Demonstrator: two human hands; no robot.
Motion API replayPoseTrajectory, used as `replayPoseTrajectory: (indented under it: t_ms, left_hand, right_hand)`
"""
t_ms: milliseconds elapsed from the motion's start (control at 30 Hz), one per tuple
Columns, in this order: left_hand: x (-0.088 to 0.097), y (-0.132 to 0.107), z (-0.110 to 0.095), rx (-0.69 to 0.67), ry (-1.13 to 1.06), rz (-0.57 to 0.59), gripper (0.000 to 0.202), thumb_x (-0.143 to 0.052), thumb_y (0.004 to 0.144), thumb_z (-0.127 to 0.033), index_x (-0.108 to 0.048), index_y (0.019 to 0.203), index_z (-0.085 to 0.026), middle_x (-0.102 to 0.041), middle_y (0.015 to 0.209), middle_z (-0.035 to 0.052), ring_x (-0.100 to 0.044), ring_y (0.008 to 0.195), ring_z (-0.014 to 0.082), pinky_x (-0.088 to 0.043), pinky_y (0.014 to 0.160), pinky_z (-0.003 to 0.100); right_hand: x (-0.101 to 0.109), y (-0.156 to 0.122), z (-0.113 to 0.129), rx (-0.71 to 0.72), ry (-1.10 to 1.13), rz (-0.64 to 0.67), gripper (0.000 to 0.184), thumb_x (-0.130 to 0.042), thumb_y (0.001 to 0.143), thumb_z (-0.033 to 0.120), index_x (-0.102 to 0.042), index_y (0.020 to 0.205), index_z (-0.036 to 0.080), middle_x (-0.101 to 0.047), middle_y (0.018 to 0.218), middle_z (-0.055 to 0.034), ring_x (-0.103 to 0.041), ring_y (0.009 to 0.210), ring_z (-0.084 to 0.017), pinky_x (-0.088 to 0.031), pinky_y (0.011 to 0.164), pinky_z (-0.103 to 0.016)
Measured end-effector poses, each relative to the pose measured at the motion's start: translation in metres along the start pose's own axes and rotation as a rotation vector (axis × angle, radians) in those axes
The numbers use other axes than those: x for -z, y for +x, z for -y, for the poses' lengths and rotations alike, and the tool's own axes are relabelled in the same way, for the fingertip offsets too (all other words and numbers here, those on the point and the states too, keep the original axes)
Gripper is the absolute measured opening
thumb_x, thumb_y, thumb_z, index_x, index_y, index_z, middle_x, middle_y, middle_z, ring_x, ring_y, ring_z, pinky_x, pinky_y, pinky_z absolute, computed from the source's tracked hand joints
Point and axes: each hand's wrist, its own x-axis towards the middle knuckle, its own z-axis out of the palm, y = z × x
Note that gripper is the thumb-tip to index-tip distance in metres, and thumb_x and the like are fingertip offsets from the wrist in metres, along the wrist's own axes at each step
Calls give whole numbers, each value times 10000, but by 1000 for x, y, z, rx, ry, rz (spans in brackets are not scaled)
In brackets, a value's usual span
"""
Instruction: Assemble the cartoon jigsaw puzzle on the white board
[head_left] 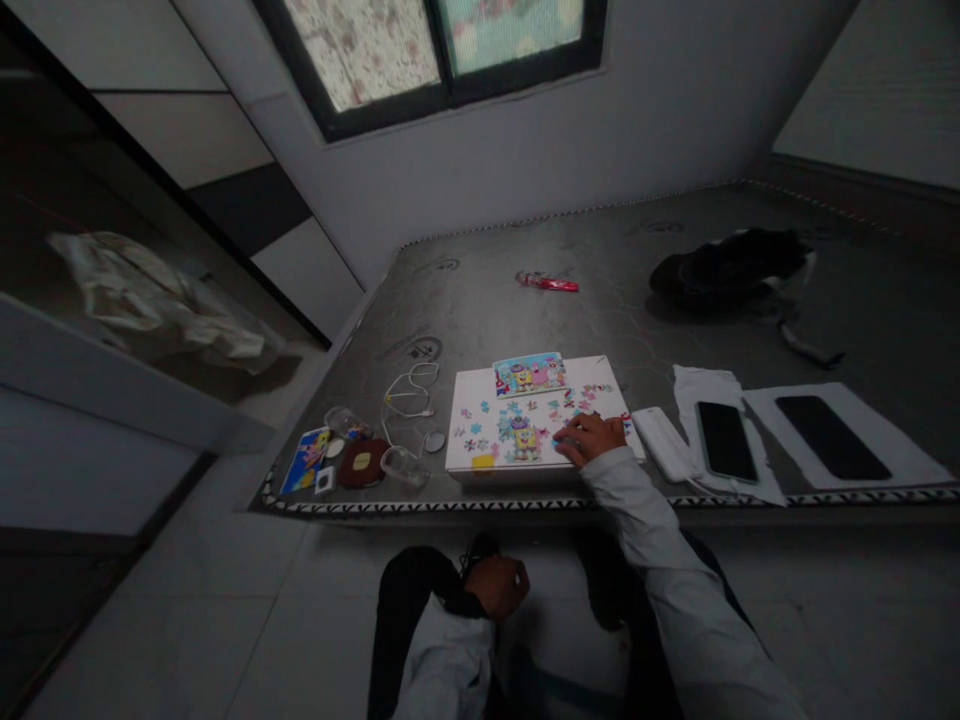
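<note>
A white board [465, 440] lies near the front edge of a low grey mat surface [600, 300], with several loose cartoon jigsaw pieces [510, 412] scattered over it. A joined cluster [529, 374] sits at its far edge and another [523, 438] near the middle. My right hand [592, 438] rests on the board's right part, fingers curled and pressing on pieces beside the middle cluster. My left hand [495, 586] hangs low by my knee, off the surface, curled into a loose fist; whether it holds anything is hidden.
Left of the board are a white cable [409, 392], two clear cups [405, 465], a brown round lid [361, 463] and a picture card [306, 460]. Right of it lie a white case [664, 442] and two dark phones [726, 440] on paper. A red wrapper [549, 283] and dark clothing [731, 265] lie farther back.
</note>
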Motion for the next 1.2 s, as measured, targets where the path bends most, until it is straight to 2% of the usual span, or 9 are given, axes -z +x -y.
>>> replayPoseTrajectory:
  t_ms: [233, 433, 567, 667, 800, 933, 1000, 1100, 1200]
  left_hand:
    - [1, -2, -4, -19, -3, -41, 305, -559, 970, -416, -675, 1094, -162, -703, 1082, 80, -670, 969, 192, -545, 906, 415]
    - [0, -3, -7, -56, -24, -143, 260, -512, 914, -334, -746, 976, -239, -774, 950, 79, -717, 956, 248, -528, 858, 342]
    - [8, -11, -13, -128, -80, -240, 267, -508, 894, -301, -754, 988, -258, -782, 962, 40, -718, 939, 227, -512, 831, 298]
    - [23, -22, -20, -184, -130, -375, 263, -492, 924, -305, -748, 985, -316, -778, 976, -28, -710, 918, 160, -477, 826, 228]
    - [57, -34, -24, -96, -168, -682, 324, -419, 980, -352, -719, 933, -239, -754, 839, 9, -683, 775, 142, -435, 712, 239]
    - [113, -32, -24, -12, -123, -942, 454, -312, 1011, -338, -689, 818, -174, -727, 814, 63, -642, 766, 160, -394, 719, 272]
    - [146, -26, -24, -38, -84, -1002, 453, -339, 1011, -376, -687, 807, -170, -723, 822, 63, -629, 781, 159, -377, 708, 266]
    - [191, -16, -23, -147, -29, -1001, 409, -417, 997, -435, -712, 866, -183, -730, 856, 38, -624, 783, 151, -370, 702, 261]
    - [217, -6, -19, -206, -13, -971, 311, -536, 953, -452, -723, 915, -207, -727, 875, 15, -618, 780, 150, -377, 703, 262]
  right_hand:
    - [4, 4, 4, -51, 6, 70, 119, -668, 845, 353, -745, 915, 295, -699, 1017, -34, -581, 1004, -243, -247, 788, -389]
    - [0, 6, 6, -56, 37, 92, 85, -649, 849, 305, -694, 909, 266, -726, 989, -27, -612, 990, -245, -244, 793, -387]
    - [-2, 6, 9, -51, 52, 107, 74, -608, 874, 289, -660, 916, 258, -744, 872, 6, -639, 889, -218, -234, 827, -399]
    - [3, 8, 11, -45, 69, 83, 111, -601, 890, 332, -671, 948, 269, -757, 875, 9, -653, 873, -215, -227, 837, -404]
    - [13, 24, 11, -45, 110, -25, 169, -610, 900, 420, -723, 895, 294, -771, 892, -1, -669, 875, -225, -237, 822, -404]
    - [16, 53, 16, -89, 213, -54, 239, -630, 867, 510, -754, 890, 306, -760, 791, -1, -623, 667, -176, -313, 754, -372]
    - [12, 70, 22, -169, 249, -75, 253, -646, 842, 516, -765, 854, 293, -743, 731, -3, -573, 583, -160, -343, 696, -356]
    - [5, 91, 30, -207, 262, -14, 253, -678, 804, 504, -781, 836, 275, -741, 717, -17, -570, 574, -165, -365, 664, -355]
    - [-3, 104, 31, -195, 215, 59, 238, -694, 785, 493, -784, 811, 275, -741, 698, -15, -625, 630, -191, -371, 710, -388]
